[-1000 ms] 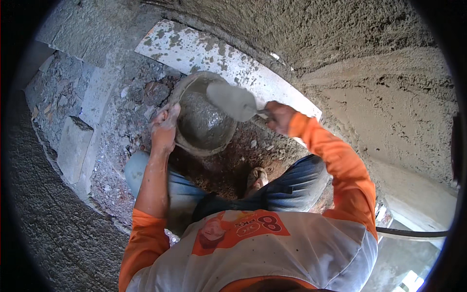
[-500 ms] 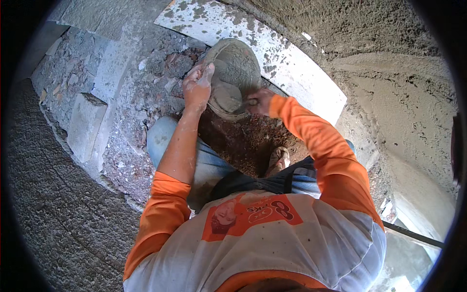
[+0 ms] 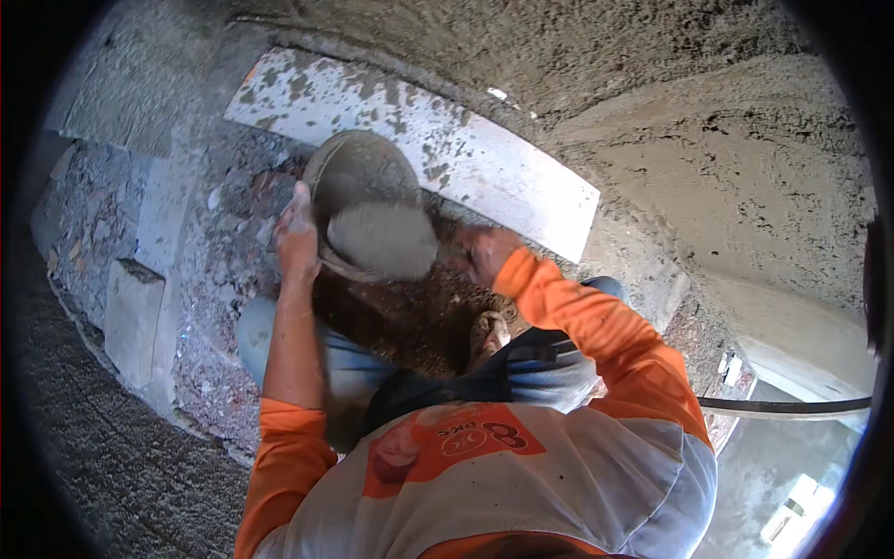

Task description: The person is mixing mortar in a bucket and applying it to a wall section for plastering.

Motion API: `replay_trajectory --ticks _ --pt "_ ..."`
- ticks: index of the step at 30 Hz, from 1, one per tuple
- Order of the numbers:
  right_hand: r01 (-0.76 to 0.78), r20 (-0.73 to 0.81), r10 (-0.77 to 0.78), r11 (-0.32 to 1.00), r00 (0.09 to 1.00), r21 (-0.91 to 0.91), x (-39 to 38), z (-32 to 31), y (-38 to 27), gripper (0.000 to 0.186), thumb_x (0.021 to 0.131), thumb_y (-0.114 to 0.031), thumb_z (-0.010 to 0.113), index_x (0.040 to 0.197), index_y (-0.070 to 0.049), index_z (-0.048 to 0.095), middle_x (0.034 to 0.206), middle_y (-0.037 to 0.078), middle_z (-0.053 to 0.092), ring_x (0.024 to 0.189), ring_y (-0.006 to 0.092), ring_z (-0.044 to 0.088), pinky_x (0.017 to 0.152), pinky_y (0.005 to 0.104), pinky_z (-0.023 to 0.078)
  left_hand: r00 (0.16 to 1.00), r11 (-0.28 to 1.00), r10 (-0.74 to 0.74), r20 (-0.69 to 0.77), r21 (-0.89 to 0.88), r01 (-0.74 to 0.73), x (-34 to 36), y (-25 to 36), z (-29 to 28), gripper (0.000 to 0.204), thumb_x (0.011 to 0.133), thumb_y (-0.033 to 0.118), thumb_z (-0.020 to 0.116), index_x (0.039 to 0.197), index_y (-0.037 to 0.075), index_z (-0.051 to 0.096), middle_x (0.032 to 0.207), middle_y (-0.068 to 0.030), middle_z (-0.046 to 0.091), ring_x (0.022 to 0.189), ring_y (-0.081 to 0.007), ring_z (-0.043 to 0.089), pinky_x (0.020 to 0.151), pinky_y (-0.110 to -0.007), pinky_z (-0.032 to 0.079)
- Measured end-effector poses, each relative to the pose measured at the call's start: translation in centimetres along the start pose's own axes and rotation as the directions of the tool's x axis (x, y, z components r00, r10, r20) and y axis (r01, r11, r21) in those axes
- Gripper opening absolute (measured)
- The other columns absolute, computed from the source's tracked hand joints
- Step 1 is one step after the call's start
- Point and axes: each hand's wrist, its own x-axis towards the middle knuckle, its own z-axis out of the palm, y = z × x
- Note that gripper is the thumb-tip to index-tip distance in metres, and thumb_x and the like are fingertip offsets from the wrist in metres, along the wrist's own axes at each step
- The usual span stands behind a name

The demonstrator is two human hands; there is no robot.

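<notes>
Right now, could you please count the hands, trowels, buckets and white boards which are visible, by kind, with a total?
Hands: 2 (left hand, right hand)
Trowel: 1
Bucket: 1
White board: 1
Total: 5

Shirt (image 3: 577,475): white-grey, small dark specks
Sleeves (image 3: 596,317): orange, creased; right to wrist, left near elbow
Collar (image 3: 466,544): orange
Print (image 3: 456,438): red-orange panel, dark lettering
Trousers (image 3: 349,363): blue, faded, dark at lap
</notes>
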Motion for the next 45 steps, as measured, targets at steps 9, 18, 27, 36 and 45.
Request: replay_trajectory --ticks 9,18,27,36,45 --pt "-0.503 0.249 0.437 0.775 0.864 0.383 1.7 -11.0 12.9 0.035 0.086 -0.035 0.048 0.093 -0.001 0.056 0.078 0.007 0.054 0.065 0.0148 0.049 0.064 0.0289 0.043 0.999 0.999 -0.035 -0.011 -0.038 0.035 -0.9 2.2 2.1 0.035 0.076 0.031 0.065 0.091 0.0 0.061 0.085 -0.0018 0.06 0.078 -0.0101 0.051 0.074 -0.024 0.039" --pt "-0.1 -0.072 0.117 0.974 0.991 0.201 0.1 -5.1 12.6 0.028 0.081 -0.018 0.052 0.104 -0.002 0.054 0.091 0.014 0.06 0.083 0.0233 0.057 0.073 0.0322 0.047 0.984 0.985 0.17 0.061 -0.025 -0.169 1.8 0.0 3.0 0.025 0.077 0.026 0.065 0.083 0.002 0.063 0.075 0.0 0.06 0.069 -0.0078 0.05 0.067 -0.024 0.04" --pt "0.163 0.236 -0.047 0.848 0.971 -0.504 16.4 6.8 4.5 0.033 0.08 -0.015 0.051 0.112 -0.008 0.05 0.11 0.011 0.053 0.093 0.0274 0.056 0.074 0.0369 0.048 0.948 0.93 0.318 0.018 0.191 -0.315 -1.1 2.4 3.1 0.024 0.077 0.022 0.065 0.083 -0.001 0.062 0.074 -0.005 0.06 0.069 -0.013 0.054 0.067 -0.026 0.041" --pt "0.172 0.278 -0.307 0.891 0.91 0.421 8.0 7.1 0.7 0.037 0.069 -0.024 0.059 0.102 -0.007 0.057 0.091 0.016 0.06 0.084 0.0309 0.057 0.074 0.0363 0.046 0.979 0.977 0.194 0.057 -0.1 -0.188 2.1 -1.5 0.1 0.03 0.077 0.025 0.065 0.088 -0.003 0.062 0.08 -0.0074 0.062 0.074 -0.0127 0.054 0.071 -0.027 0.042" --pt "-0.058 0.064 0.073 0.975 0.995 -0.214 5.4 7.0 3.5 0.041 0.077 -0.039 0.052 0.106 -0.01 0.053 0.083 0.019 0.06 0.078 0.0381 0.057 0.07 0.0433 0.046 0.992 0.974 0.122 -0.031 0.196 -0.114 1.4 0.1 1.1 0.041 0.079 0.032 0.06 0.1 -0.003 0.059 0.1 -0.0107 0.062 0.092 -0.0201 0.056 0.083 -0.028 0.039"
